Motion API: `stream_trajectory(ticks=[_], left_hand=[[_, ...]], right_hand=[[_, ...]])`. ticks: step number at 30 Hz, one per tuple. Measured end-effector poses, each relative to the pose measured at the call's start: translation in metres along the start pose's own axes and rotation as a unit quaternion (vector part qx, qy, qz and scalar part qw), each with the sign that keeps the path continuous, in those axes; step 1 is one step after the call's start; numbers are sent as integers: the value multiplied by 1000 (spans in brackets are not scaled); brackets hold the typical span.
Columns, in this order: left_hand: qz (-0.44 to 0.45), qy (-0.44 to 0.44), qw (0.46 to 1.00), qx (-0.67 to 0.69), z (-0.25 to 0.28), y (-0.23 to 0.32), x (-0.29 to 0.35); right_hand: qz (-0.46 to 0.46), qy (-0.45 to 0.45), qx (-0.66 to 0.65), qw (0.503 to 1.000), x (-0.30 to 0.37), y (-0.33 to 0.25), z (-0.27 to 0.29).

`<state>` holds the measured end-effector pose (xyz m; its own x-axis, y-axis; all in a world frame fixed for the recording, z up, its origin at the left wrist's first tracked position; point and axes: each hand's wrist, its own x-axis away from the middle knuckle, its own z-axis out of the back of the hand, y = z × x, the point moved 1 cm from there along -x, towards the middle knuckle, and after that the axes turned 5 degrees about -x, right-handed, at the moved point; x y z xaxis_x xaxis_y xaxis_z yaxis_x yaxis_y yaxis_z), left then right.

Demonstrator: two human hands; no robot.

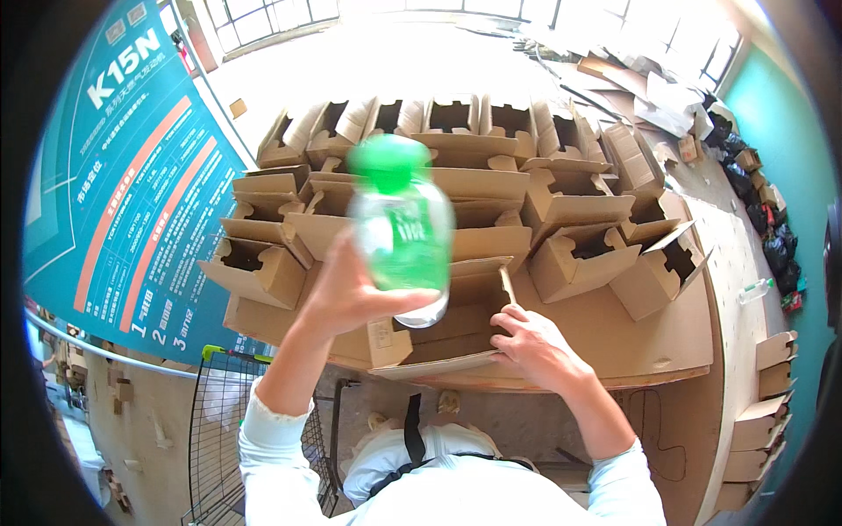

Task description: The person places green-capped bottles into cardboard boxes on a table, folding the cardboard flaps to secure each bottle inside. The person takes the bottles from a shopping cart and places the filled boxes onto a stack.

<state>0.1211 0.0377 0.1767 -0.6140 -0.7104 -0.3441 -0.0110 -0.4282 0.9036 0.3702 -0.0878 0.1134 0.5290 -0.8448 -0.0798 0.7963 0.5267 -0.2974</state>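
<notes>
A clear plastic bottle with a green cap and green label (pixel 401 232) is gripped in my left hand (pixel 338 294), raised upright over the table and slightly blurred. Beneath it, at the table's near edge, stands an open cardboard box (pixel 452 329) with its flaps folded out. My right hand (pixel 535 346) pinches the right-hand wall of that box, thumb and fingers closed on the cardboard. The bottle hides part of the box's left side and some boxes behind it.
Several open cardboard boxes (pixel 574 210) stand in rows across the table (pixel 649 342). A wire shopping cart (pixel 224 412) is at my left, below a large blue-green banner (pixel 132 210). Cardboard scraps (pixel 623 79) and black bags (pixel 776 245) line the right wall.
</notes>
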Motion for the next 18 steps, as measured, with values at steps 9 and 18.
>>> stream_trajectory(ticks=[9,18], left_hand=[[204,-384,820,-372,-58,-80,-17],[136,-430,674,-585,-113,-187,-17]], right_hand=[[48,112,-111,986,7,10,-18],[68,128,-124,982,0,13,-24]])
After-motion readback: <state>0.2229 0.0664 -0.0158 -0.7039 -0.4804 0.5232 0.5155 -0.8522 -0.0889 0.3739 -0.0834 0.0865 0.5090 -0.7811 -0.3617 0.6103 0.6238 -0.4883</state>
